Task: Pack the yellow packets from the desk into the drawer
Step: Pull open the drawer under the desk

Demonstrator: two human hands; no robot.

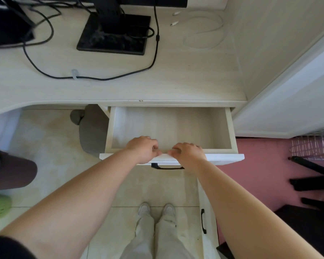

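A pale wooden drawer (229,128) is pulled out from under the desk (176,81), and the part of its inside that shows holds nothing. My left hand (143,149) and my right hand (188,153) both rest on the top edge of the drawer's white front panel, fingers curled over it, close together near the middle. A black handle (166,167) shows just below them. No yellow packets appear on the desk or in the drawer.
A black monitor stand (113,32) and black cables (94,77) lie on the desk's back left; a white cable (204,28) coils at back right. A grey chair (92,128) sits left of the drawer. A lower cabinet door (207,221) stands right of my feet.
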